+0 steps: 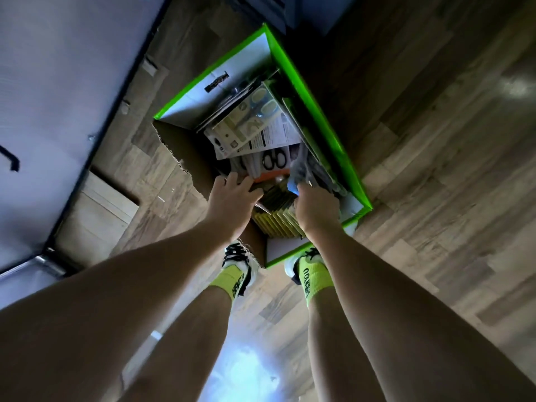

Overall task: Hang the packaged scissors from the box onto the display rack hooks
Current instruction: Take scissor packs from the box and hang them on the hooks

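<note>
Both hands reach down into the green-edged box on the wooden floor. The left hand curls its fingers round an orange-edged pack of black scissors near the box's middle. The right hand grips a clear-wrapped pack by the box's right wall.

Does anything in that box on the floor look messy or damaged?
Yes. The box has a ragged, torn cardboard edge on its left side, and the scissor packs inside lie tilted and overlapping, not stacked. Both hands, left hand and right hand, reach in.
</note>
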A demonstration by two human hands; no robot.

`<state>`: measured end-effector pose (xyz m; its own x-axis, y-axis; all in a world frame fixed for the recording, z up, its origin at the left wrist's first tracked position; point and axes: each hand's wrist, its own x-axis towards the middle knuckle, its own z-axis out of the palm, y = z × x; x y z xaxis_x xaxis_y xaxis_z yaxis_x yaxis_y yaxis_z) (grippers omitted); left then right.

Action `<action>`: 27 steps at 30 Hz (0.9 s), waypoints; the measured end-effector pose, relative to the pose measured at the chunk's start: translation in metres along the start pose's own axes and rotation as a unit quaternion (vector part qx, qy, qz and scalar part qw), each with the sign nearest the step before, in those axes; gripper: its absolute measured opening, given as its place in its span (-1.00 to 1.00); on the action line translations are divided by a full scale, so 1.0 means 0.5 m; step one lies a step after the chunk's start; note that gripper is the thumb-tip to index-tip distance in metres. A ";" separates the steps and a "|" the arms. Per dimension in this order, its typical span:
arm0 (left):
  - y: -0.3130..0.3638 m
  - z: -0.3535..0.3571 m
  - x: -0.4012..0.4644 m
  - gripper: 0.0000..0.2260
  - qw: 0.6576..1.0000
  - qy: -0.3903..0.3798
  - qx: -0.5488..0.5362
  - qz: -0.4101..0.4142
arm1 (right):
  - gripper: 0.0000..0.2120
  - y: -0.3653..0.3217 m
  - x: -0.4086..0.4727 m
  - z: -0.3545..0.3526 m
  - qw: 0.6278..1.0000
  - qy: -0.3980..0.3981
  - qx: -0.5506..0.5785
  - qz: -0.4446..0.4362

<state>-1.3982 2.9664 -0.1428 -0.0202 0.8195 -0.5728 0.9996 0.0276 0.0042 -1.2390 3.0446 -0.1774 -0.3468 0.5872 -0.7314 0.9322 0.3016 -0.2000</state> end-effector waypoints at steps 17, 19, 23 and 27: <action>0.001 -0.535 -0.173 -0.59 0.976 -0.087 -0.184 -0.076 | -0.51 -0.089 -0.370 -0.435 0.997 0.004 0.064 -0.032; -0.004 -0.628 -0.202 -0.62 0.985 -0.077 -0.146 -0.048 | -0.53 -0.118 -0.427 -0.522 0.996 0.048 0.077 -0.023; -0.023 -0.815 -0.270 -0.57 0.989 -0.080 -0.127 0.015 | -0.63 -0.172 -0.534 -0.693 0.988 0.076 0.132 -0.033; -0.037 -0.994 -0.339 -0.55 0.991 -0.060 -0.114 0.036 | -0.70 -0.208 -0.641 -0.856 0.986 0.096 0.121 -0.063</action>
<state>-1.4227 3.1116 0.3616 0.0675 0.7501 -0.6579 0.9678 0.1111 0.2261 -1.2690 3.1466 0.3567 -0.4531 0.6949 -0.5584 0.8697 0.2069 -0.4482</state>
